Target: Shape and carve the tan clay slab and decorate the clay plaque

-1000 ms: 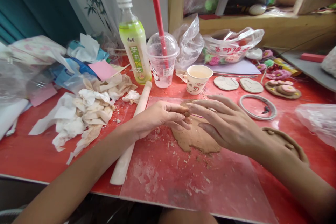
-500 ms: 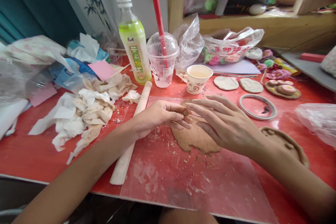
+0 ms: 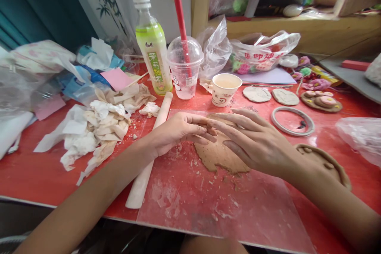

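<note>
My left hand (image 3: pixel 186 131) pinches a small brown piece of clay (image 3: pixel 212 131) between thumb and fingers, above the sheet. My right hand (image 3: pixel 253 139) is stretched out flat, its fingertips lying over that piece and hiding most of it. Beneath both hands spreads a flat, ragged-edged slab of brown clay (image 3: pixel 222 154) on a clear plastic sheet (image 3: pixel 190 206). A pale rolling pin (image 3: pixel 139 184) lies slanted along the sheet's left side, passing under my left wrist.
Behind the hands stand a paper cup (image 3: pixel 224 91) of cloudy liquid, a domed plastic cup (image 3: pixel 185 73) and a green-labelled bottle (image 3: pixel 153 53). Crumpled tissues (image 3: pixel 98 127) pile at left. At right lie a tape ring (image 3: pixel 275 121), pale clay discs (image 3: pixel 256 94) and a brown clay dish (image 3: pixel 336 162).
My right fingers have shifted slightly left over the small clay piece, covering more of it. My left hand has barely moved.
</note>
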{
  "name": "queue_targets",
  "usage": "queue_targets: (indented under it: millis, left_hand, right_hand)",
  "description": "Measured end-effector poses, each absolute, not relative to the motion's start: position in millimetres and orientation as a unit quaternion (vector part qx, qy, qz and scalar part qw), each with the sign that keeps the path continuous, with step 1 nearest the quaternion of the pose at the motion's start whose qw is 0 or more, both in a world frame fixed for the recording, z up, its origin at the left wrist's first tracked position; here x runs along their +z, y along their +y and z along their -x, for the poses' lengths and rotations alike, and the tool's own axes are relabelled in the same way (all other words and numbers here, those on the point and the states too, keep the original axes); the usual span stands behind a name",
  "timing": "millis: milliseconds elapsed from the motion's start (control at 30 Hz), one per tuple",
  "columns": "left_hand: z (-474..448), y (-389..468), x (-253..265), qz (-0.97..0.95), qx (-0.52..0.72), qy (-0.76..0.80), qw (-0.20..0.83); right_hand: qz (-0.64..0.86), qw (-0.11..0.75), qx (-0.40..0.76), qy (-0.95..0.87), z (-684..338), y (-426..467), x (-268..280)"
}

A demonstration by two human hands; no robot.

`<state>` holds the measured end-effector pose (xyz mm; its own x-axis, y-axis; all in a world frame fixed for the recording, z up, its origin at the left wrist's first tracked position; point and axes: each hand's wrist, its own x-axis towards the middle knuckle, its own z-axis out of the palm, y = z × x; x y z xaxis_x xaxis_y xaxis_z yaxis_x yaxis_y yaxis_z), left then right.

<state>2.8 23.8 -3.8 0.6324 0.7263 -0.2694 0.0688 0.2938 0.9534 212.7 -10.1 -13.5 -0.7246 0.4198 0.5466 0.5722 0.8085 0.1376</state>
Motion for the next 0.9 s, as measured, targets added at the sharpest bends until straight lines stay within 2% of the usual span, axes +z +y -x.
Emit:
queue_targets:
  millis: [900]
  left_hand:
    - [-2.1,24.2,-2.6,-0.536,0.228,0.362,0.727]
  right_hand:
    - [0.281,0.273,-0.105,-0.914,-212.7,-10.9,-12.9]
